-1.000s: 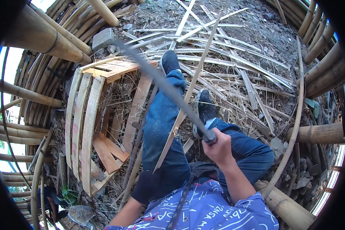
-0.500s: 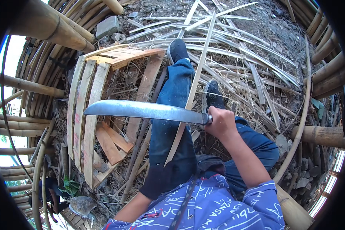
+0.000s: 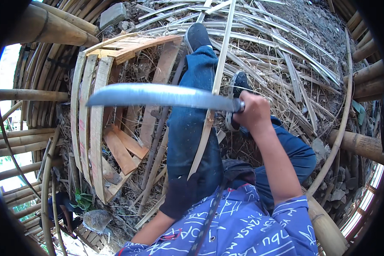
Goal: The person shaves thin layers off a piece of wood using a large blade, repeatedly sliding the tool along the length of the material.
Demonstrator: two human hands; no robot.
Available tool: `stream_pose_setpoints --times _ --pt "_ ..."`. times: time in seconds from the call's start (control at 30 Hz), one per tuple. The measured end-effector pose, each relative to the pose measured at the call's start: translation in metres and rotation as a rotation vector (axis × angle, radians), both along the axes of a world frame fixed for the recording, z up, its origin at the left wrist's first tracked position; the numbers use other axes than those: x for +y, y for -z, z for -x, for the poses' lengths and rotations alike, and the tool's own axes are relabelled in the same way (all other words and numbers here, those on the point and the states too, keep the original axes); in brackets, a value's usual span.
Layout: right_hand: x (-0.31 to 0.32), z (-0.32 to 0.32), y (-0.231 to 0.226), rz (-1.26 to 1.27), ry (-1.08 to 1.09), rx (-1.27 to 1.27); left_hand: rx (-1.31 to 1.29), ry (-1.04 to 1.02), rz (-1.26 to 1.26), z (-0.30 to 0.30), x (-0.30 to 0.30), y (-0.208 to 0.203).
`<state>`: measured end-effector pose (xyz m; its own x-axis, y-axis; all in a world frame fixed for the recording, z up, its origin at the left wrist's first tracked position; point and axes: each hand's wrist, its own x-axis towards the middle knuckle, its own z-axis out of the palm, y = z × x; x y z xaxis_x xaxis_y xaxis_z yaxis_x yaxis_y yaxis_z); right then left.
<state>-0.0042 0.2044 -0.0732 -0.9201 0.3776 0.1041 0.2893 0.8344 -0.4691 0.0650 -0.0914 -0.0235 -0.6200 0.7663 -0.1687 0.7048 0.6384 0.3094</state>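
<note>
My right hand [image 3: 254, 112] is closed around the handle of a machete [image 3: 149, 96]. Its long, wide blade points left, blurred by motion, and passes over my outstretched leg. A pale bamboo strip [image 3: 205, 132] runs from the far side, beside that leg, down toward my lap; the blade crosses above part of it. At the strip's near end is my left hand [image 3: 180, 196], in a dark glove and closed around that end, though its fingers blend into the dark trousers. Whether the blade touches the strip I cannot tell.
On the left stands a wooden crate [image 3: 101, 81] with loose boards in it. Many split bamboo strips [image 3: 260, 40] lie across the ground ahead. Thick bamboo poles [image 3: 357, 144] frame both sides, with a grey block [image 3: 113, 16] at far left. Another person [image 3: 62, 213] is at lower left.
My right hand has moved the machete farther from my body, and the blade is now blurred. The left hand and the strip's near end have shifted slightly right.
</note>
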Motion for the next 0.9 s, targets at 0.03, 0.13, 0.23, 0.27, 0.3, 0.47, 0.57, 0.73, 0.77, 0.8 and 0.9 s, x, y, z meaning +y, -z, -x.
stream_pose_setpoints --times 0.03,0.13,0.23,0.27,0.3,0.47,0.57,0.73,0.77,0.8,0.9 --pt "0.005 0.005 -0.003 -0.017 0.004 -0.003 -0.007 0.003 0.0 0.0 0.0 0.001" --pt "0.014 0.013 -0.003 -0.065 -0.051 -0.011 -0.099 -0.026 0.02 0.001 0.002 -0.001" --pt "0.023 0.024 -0.003 -0.116 -0.068 -0.011 -0.128 -0.07 0.015 0.002 0.002 -0.004" --pt "0.032 0.035 -0.004 -0.141 0.025 -0.013 -0.108 -0.06 0.008 -0.001 -0.002 -0.007" --pt "0.045 0.049 -0.004 -0.165 0.118 -0.014 -0.086 -0.051 0.002 -0.004 -0.005 -0.011" --pt "0.132 0.092 -0.004 -0.175 0.337 -0.02 -0.274 -0.097 0.043 -0.002 -0.009 -0.006" --pt "0.142 0.103 -0.009 -0.161 0.333 -0.032 -0.26 -0.094 0.094 0.0 -0.015 -0.012" --pt "0.107 0.077 -0.022 0.411 0.051 0.059 -0.529 -0.405 -0.134 0.012 -0.01 -0.005" --pt "0.099 0.065 -0.024 0.567 0.035 0.059 -0.358 -0.315 -0.293 0.011 -0.01 -0.001" --pt "0.09 0.053 -0.027 0.722 0.021 0.06 -0.361 -0.313 -0.292 0.009 -0.012 0.002" --pt "0.041 0.023 -0.041 1.232 0.039 0.167 -0.427 -0.358 -0.149 0.002 -0.026 0.007"
